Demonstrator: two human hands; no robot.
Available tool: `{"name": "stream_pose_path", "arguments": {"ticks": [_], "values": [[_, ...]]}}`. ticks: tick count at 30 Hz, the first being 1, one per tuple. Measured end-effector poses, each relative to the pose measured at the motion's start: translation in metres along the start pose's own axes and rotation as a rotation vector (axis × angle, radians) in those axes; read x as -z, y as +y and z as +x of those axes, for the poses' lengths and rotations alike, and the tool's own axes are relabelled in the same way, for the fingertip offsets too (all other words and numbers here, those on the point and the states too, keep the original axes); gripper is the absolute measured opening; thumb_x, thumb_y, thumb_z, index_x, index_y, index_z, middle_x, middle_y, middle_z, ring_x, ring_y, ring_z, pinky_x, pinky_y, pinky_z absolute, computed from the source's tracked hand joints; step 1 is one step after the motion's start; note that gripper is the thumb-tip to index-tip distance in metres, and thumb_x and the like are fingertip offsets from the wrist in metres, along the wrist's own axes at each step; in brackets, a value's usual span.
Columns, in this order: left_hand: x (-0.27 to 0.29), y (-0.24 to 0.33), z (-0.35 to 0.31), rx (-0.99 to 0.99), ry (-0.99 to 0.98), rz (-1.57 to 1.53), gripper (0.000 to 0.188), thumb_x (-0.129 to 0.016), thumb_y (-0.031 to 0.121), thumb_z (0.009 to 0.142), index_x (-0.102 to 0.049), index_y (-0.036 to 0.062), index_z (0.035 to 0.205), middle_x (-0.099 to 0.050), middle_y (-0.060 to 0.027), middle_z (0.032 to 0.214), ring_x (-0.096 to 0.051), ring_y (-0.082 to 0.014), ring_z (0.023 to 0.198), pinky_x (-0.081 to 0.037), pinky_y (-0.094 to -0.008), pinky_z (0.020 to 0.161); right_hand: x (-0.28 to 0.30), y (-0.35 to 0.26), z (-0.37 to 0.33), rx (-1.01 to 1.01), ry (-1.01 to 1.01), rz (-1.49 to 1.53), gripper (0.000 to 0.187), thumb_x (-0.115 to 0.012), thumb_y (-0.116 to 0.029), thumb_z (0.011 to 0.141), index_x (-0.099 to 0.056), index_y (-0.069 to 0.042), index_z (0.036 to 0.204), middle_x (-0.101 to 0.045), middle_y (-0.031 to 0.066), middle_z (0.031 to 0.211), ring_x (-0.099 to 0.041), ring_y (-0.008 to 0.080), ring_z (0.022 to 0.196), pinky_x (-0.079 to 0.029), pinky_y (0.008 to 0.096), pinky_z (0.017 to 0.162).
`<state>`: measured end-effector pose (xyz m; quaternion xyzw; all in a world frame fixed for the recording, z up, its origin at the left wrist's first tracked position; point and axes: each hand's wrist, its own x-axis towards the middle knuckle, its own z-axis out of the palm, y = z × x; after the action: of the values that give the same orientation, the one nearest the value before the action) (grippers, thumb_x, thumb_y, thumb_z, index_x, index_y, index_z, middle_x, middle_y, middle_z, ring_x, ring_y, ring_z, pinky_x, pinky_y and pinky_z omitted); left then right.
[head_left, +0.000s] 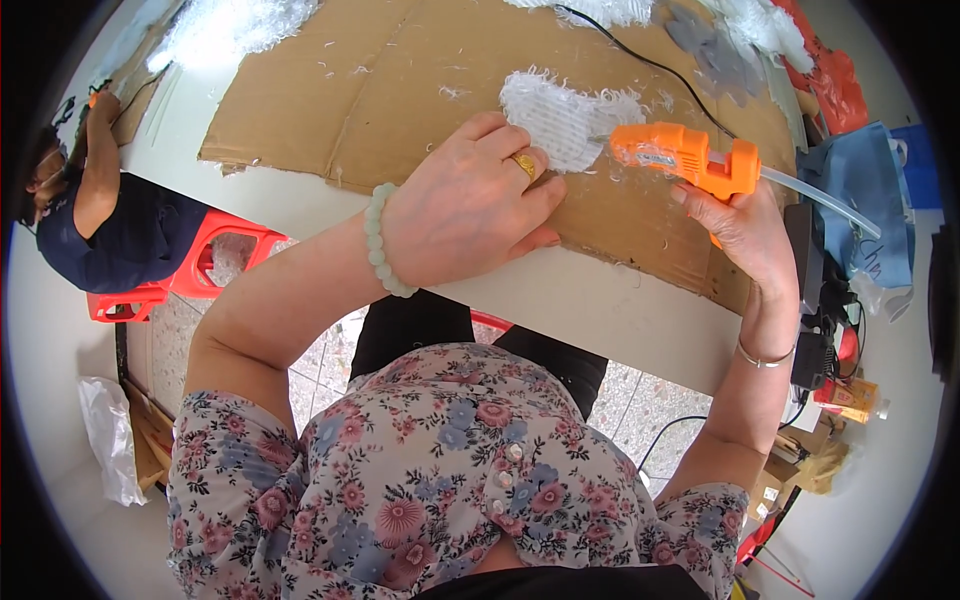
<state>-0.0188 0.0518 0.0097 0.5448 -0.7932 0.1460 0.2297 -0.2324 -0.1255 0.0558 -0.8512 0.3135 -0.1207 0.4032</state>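
A white heart-shaped piece of ribbed fabric with frayed edges (560, 120) lies on a sheet of brown cardboard (400, 110). My left hand (470, 195) rests at its left and lower edge, fingers curled onto it and pressing or pinching the rim; the fingertips are partly hidden. In my right hand (745, 225) is an orange hot glue gun (690, 158), a clear glue stick (825, 205) sticking out of its back. Its nozzle points left, at the right edge of the white piece. A black cord (650, 62) runs behind the gun.
White fluffy fibre (225, 35) is heaped at the far left, with more at the far right. A blue bag (865, 200) and red plastic (830, 80) lie on the right, near black power adapters (815, 355). Another person (110, 220) sits at the far left by a red stool (225, 250).
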Motion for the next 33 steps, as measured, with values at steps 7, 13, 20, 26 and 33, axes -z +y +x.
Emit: {"name": "stream_pose_path", "arguments": {"ticks": [7, 13, 20, 26, 33], "values": [[0.001, 0.000, 0.000, 0.007, -0.002, -0.012, 0.036, -0.074, 0.030, 0.066, -0.063, 0.0026, 0.087, -0.059, -0.0071, 0.082, -0.054, -0.0230, 0.085, -0.042, -0.0360, 0.085, 0.001, 0.004, 0.000, -0.017, -0.018, -0.016, 0.029, -0.072, -0.011, 0.077, -0.062, 0.000, 0.102, -0.062, -0.0011, 0.084, -0.053, 0.0067, 0.075, -0.043, 0.0216, 0.069], [0.001, 0.001, 0.001, 0.021, -0.006, -0.021, 0.036, -0.074, 0.029, 0.066, -0.063, 0.0028, 0.087, -0.059, -0.0073, 0.084, -0.054, -0.0230, 0.086, -0.042, -0.0365, 0.086, 0.001, 0.002, -0.001, -0.031, -0.037, -0.024, 0.029, -0.073, -0.011, 0.076, -0.063, -0.001, 0.101, -0.064, 0.0001, 0.087, -0.054, 0.0066, 0.077, -0.044, 0.0216, 0.070], [0.001, 0.000, 0.001, 0.021, -0.025, -0.044, 0.036, -0.075, 0.028, 0.067, -0.063, 0.0029, 0.090, -0.058, -0.0087, 0.093, -0.056, -0.0239, 0.086, -0.041, -0.0359, 0.088, -0.003, -0.001, -0.001, -0.051, -0.087, 0.001, 0.033, -0.071, -0.009, 0.077, -0.059, 0.000, 0.106, -0.064, 0.0023, 0.091, -0.057, 0.0073, 0.077, -0.046, 0.0218, 0.069], [0.004, 0.001, 0.001, 0.051, 0.005, -0.096, 0.035, -0.075, 0.027, 0.066, -0.061, 0.0026, 0.086, -0.056, -0.0105, 0.092, -0.057, -0.0260, 0.083, -0.043, -0.0395, 0.088, -0.006, -0.007, -0.003, -0.055, -0.095, 0.069, 0.036, -0.075, -0.011, 0.075, -0.057, 0.001, 0.103, -0.064, 0.0045, 0.094, -0.060, 0.0091, 0.082, -0.047, 0.0221, 0.071], [0.004, -0.007, -0.001, 0.096, 0.104, -0.213, 0.031, -0.078, 0.025, 0.063, -0.056, 0.0050, 0.075, -0.054, -0.0094, 0.075, -0.057, -0.0263, 0.069, -0.049, -0.0362, 0.073, -0.008, -0.012, -0.002, -0.043, -0.108, -0.031, 0.034, -0.076, -0.011, 0.075, -0.058, 0.001, 0.101, -0.061, 0.0013, 0.087, -0.054, 0.0067, 0.076, -0.046, 0.0219, 0.068]]}}
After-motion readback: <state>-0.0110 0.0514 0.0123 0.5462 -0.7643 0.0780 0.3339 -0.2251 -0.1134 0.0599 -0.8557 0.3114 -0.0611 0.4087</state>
